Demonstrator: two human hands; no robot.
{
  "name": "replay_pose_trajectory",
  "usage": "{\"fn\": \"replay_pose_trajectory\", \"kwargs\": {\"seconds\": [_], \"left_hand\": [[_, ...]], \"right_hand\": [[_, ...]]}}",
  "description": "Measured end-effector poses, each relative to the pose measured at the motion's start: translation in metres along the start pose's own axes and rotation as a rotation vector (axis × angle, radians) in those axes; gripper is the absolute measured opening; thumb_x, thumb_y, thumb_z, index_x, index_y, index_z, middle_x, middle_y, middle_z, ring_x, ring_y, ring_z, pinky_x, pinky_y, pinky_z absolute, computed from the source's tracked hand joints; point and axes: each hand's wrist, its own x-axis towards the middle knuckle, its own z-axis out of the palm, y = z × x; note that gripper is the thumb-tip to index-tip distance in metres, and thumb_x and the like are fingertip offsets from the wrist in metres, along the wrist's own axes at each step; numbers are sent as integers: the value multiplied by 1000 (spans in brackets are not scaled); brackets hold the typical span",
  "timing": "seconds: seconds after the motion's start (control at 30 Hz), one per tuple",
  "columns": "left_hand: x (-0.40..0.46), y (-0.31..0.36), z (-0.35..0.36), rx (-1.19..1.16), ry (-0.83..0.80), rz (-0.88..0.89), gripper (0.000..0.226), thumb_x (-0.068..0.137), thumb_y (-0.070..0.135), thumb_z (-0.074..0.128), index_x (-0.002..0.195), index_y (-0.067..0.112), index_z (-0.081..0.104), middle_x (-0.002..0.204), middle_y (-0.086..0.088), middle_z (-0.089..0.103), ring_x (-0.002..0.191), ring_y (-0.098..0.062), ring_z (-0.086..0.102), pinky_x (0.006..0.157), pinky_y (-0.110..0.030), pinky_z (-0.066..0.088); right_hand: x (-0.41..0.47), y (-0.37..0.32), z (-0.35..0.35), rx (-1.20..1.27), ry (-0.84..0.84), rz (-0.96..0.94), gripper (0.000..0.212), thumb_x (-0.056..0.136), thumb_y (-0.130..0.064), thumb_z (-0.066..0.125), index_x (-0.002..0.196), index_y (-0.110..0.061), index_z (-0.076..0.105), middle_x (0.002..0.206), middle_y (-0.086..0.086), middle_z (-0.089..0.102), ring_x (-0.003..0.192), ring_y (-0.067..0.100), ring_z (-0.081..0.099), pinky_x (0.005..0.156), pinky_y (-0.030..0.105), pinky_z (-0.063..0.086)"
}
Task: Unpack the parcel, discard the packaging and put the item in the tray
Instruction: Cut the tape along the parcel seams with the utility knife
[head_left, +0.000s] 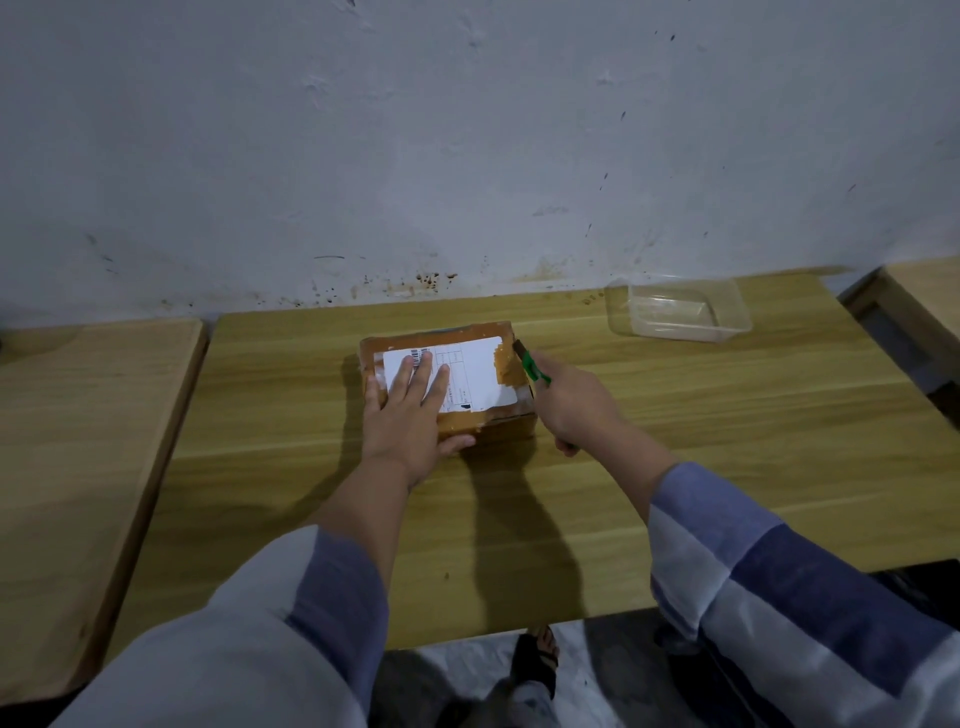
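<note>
Parcel (449, 382) sits in the middle of the desk (675, 441), taped shut — nothing has come out yet. Left hand (408, 415) lies flat on its label, fingers spread, holding it down. Right hand (574, 408) is closed around a green cutter (531, 365), blade at the parcel's right edge. Clear tray (680, 310) waits near the desk's far right corner — empty, as far as I can see.
</note>
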Motion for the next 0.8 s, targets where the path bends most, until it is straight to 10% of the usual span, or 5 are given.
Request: {"fn": "replay_pose_trajectory", "kwargs": {"seconds": [0.23, 0.4, 0.8], "left_hand": [[0, 2, -1, -16, -5, -12, 96, 82, 77, 30, 152, 25, -9, 159, -1, -19, 146, -21, -18, 116, -53, -5], [2, 3, 1, -15, -1, -23, 98, 78, 81, 27, 152, 26, -7, 160, -1, -17, 147, -20, -18, 115, -54, -7], [1, 5, 0, -42, -10, -36, 99, 79, 81, 28, 152, 25, -8, 159, -1, -20, 146, -21, -19, 117, -57, -4]], "right_hand": [[-9, 4, 11, -120, 32, -1, 58, 95, -16, 35, 148, -35, 19, 120, 15, 59, 99, 32, 63, 81, 43, 56], [-15, 13, 12, -74, 7, 48, 59, 95, -13, 34, 146, -39, 22, 97, 10, 56, 63, 23, 62, 48, 32, 53], [-40, 44, 29, 189, 126, 28, 48, 98, -26, 30, 142, -45, 24, 87, 10, 63, 56, 29, 62, 50, 40, 56]]}}
